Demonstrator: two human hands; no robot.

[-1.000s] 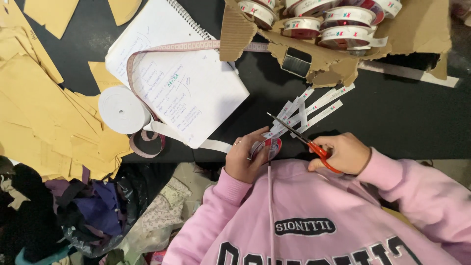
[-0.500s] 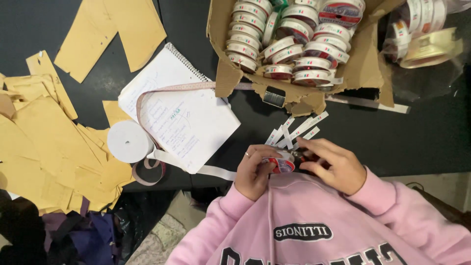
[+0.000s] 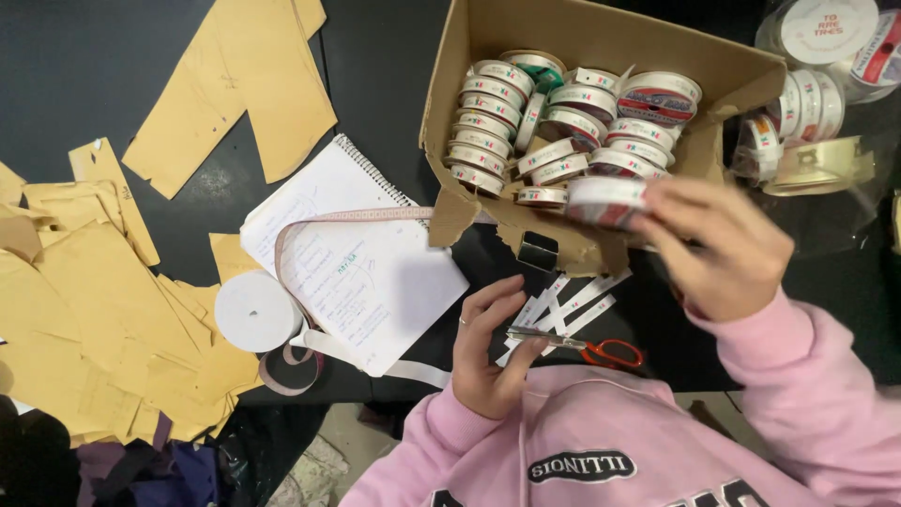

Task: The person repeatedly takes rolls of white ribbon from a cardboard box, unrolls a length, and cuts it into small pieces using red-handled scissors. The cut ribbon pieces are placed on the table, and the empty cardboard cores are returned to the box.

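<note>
Counter: dark, matte, flat surface; carries everything below.
Paper pieces: tan kraft paper cut into flat pattern shapes, stacked loosely along the left edge, with two larger pieces lying apart higher up.
Box: brown corrugated cardboard, open top, near wall torn and ragged; it stands at the upper middle of the counter.
Ribbon rolls: many small flat spools of white printed ribbon, packed on edge in rows inside the box.
Notebook: spiral-bound, white lined page with handwriting, lying at an angle just left of the box.
Measuring tape: pink, soft, looped across the notebook page.
White roll: plain white tape, thick round disc, lying flat on the paper pieces beside the notebook.
Right hand: blurred, raised over the torn box wall, fingers curled around one ribbon spool; pink fleece sleeve behind it.
Left hand: palm up and loosely spread at the counter edge, ring on one finger, fingertips touching the cut strips.
Scissors: red plastic handles, steel blades together, lying flat on the counter between the two hands, held by neither.
Cut strips: short white ribbon lengths, fanned out on the counter under the scissor blades.
Binder clip: black metal, set against the torn box wall.
</note>
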